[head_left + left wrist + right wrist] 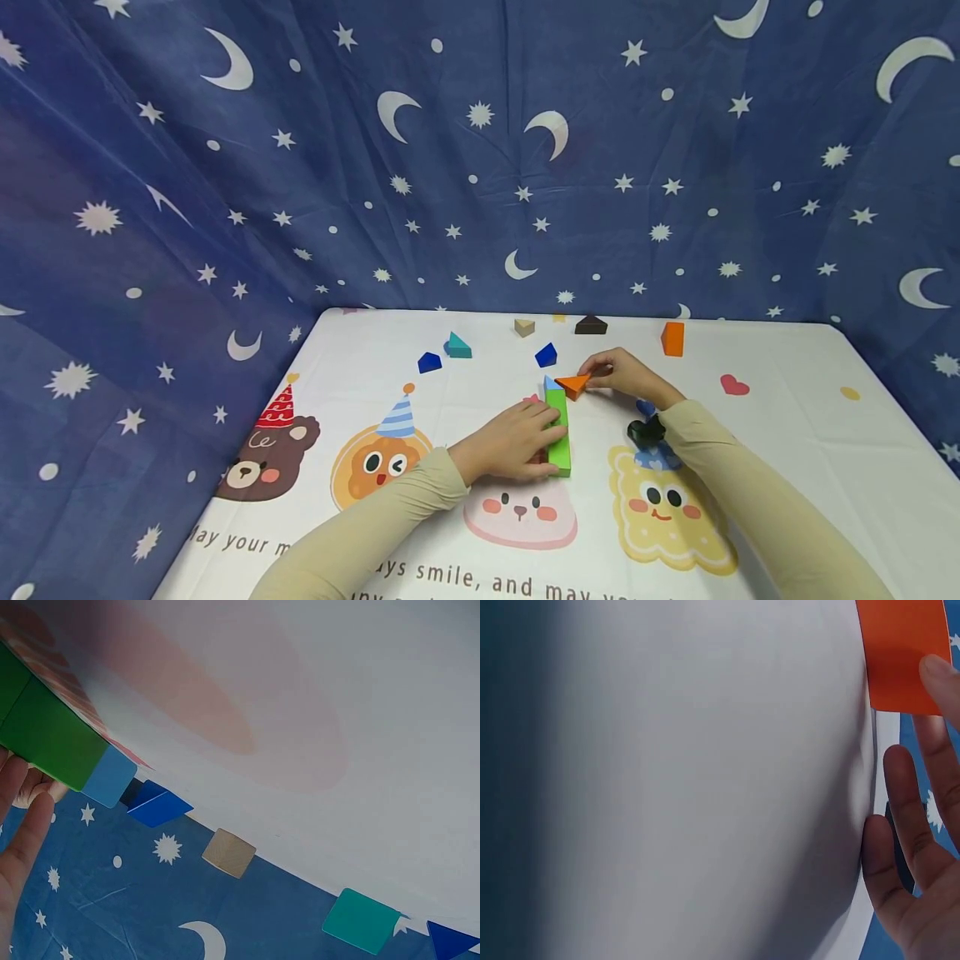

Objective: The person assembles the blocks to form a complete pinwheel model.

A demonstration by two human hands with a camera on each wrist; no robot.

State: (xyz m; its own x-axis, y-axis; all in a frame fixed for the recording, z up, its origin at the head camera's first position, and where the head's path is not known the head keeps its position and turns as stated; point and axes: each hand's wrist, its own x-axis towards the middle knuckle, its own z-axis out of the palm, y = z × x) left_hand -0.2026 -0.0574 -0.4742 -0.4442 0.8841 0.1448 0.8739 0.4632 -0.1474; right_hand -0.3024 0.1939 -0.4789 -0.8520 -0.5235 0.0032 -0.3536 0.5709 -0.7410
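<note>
In the head view, a row of green blocks lies at the middle of the table, with a light blue block at its far end. My left hand rests against the row from the left, its fingers extended onto the green. The left wrist view shows the green blocks meeting the light blue block. An orange triangular block is pinched by my right hand beside the far end of the row. In the right wrist view, the thumb lies on that orange block.
Beyond the hands stand blue blocks, a teal block, a tan block, a dark brown block and an orange block. A dark green block lies by the right sleeve. A starry curtain borders the printed tablecloth.
</note>
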